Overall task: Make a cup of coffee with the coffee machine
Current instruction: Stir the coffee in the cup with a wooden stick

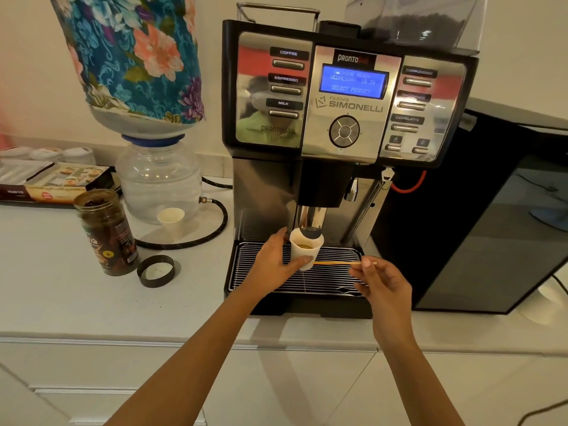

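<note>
A white counter (76,302) carries everything here. On it stands the coffee machine (347,118), black and chrome, its blue display (353,83) lit and reading "select product", with button columns on either side of the screen. To the right of the machine sits a black cabinet-like unit (467,210), touching or just beside it. To the left, an inverted water bottle (132,56) in a flowered cover rests on a clear dispenser base (158,179), from which a black hose (215,229) loops across the counter. At the machine's foot is the wire drip tray (332,278). A brown jar (106,232) stands open near the left edge of the hose loop, its black lid (156,271) lying upturned just beside it. A spare paper cup (172,221) stands in front of the dispenser base. The task's paper cup (305,247) sits on the drip tray directly under the spout (312,221), with a little light-brown liquid inside. The left hand (276,262) has its grip curled round that cup, thumb in front and fingers behind. The right hand (381,281) pinches a thin wooden stirrer (335,262) at one end, holding it level, its far tip reaching the cup's side.
</note>
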The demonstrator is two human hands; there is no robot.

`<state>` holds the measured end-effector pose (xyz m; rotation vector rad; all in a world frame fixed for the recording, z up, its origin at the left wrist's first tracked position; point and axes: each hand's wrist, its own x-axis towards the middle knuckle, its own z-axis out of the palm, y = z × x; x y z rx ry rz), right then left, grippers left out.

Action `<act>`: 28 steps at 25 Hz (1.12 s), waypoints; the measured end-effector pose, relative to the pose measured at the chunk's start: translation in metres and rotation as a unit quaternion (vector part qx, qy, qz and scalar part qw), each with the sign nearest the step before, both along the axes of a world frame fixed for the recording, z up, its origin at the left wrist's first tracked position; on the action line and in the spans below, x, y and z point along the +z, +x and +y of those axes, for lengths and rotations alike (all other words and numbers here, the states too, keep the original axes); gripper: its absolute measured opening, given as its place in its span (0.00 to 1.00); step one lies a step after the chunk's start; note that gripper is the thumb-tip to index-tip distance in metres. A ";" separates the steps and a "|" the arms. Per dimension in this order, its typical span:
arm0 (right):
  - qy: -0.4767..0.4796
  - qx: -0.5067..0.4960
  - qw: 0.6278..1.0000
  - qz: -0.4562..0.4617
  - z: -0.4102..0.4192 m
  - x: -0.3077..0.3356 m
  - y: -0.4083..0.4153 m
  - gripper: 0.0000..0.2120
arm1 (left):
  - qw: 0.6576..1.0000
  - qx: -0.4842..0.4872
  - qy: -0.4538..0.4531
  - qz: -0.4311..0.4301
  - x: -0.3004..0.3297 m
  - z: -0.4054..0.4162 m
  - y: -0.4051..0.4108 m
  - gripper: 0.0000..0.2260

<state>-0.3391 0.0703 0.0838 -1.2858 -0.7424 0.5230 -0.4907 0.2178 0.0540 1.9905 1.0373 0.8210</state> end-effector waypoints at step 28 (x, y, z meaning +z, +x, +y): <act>-0.003 0.026 0.981 -0.192 0.033 0.014 -0.048 0.07 | 0.995 0.021 -0.056 -0.074 -0.005 0.004 -0.062 0.31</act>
